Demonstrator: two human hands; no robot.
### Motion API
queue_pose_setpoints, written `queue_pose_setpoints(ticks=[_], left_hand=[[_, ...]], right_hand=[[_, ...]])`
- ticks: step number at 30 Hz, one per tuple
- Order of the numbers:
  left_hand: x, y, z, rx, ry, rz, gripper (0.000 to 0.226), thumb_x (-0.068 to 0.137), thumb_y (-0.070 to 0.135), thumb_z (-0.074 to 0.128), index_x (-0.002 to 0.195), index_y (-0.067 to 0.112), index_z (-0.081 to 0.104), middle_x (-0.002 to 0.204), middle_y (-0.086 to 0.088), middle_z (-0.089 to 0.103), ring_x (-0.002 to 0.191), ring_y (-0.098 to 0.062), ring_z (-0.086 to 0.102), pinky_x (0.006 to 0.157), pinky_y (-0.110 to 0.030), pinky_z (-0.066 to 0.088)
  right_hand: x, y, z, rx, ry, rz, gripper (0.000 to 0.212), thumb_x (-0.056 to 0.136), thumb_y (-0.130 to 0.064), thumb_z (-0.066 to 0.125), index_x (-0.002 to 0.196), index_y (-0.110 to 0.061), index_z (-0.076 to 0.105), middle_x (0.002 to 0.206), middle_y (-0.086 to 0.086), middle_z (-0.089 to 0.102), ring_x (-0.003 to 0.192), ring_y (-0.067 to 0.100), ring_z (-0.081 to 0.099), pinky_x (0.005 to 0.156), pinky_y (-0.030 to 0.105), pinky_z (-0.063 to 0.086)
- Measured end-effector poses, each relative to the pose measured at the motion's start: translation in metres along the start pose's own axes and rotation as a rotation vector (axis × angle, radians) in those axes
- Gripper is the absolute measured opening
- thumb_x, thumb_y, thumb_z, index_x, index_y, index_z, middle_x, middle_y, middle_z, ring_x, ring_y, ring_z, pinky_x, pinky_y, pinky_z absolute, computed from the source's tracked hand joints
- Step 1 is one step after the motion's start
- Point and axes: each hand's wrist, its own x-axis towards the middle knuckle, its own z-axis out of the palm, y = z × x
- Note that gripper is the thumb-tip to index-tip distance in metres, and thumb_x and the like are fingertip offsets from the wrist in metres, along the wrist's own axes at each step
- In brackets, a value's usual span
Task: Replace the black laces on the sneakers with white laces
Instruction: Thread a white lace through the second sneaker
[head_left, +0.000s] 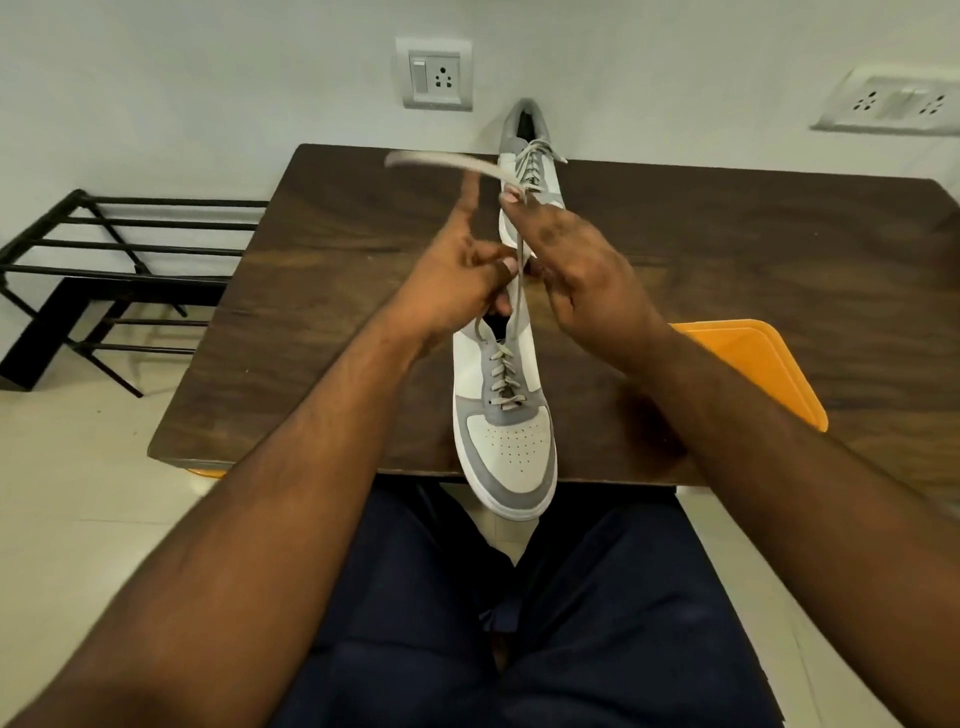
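Now I see the near sneaker (506, 415) at frame centre, toe toward me on the desk (311, 312). Both grips hold its white lace (517, 291) just above the collar: left hand (457, 280) pinching low, right hand (576, 260) pinching higher; lace runs up-frame.

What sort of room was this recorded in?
Probably a plain room in a home: a dark wooden table against a white wall with switch sockets, a black metal rack on the tiled floor, and an orange chair.
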Motion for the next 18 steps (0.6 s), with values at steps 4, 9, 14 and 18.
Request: queue_pose_setpoints(ticks=[4,9,14,18], left_hand=[[-0.003,-0.009,-0.005,0.106,-0.045,0.014,0.104,0.093,-0.007,0.055,0.150,0.028,-0.024,0.086,-0.018,0.070,0.053,-0.017,0.053,0.048,-0.025,0.046],[-0.016,-0.011,-0.007,0.206,-0.039,-0.009,0.113,0.087,-0.005,0.066,0.152,0.033,-0.018,0.080,-0.024,0.066,0.054,-0.006,0.057,0.051,-0.025,0.047],[-0.026,-0.026,-0.015,0.240,0.042,0.028,0.113,0.076,-0.002,0.079,0.154,0.038,0.007,0.088,-0.019,0.069,0.072,-0.009,0.065,0.070,-0.020,0.052],[-0.032,-0.042,-0.012,0.326,0.126,0.143,0.104,0.069,-0.006,0.081,0.143,0.041,0.027,0.114,-0.011,0.053,0.063,-0.009,0.047,0.060,-0.021,0.050]], right_hand=[[-0.001,0.009,-0.006,0.401,-0.235,0.301,0.065,0.090,-0.002,0.060,0.149,-0.018,0.035,0.145,0.003,0.050,0.129,0.011,0.050,0.107,0.021,0.040],[-0.007,0.014,0.004,0.681,-0.315,0.528,0.046,0.080,-0.001,0.075,0.125,-0.006,0.063,0.094,-0.017,0.072,0.079,-0.002,0.065,0.074,0.014,0.051],[-0.017,0.019,0.016,0.585,-0.267,0.601,0.018,0.082,-0.003,0.073,0.099,-0.008,0.075,0.081,-0.002,0.075,0.072,0.006,0.066,0.071,0.027,0.055],[-0.014,0.018,0.014,0.360,-0.519,0.606,0.018,0.087,-0.001,0.059,0.088,-0.010,0.075,0.071,-0.003,0.069,0.058,0.000,0.057,0.062,0.028,0.049]])
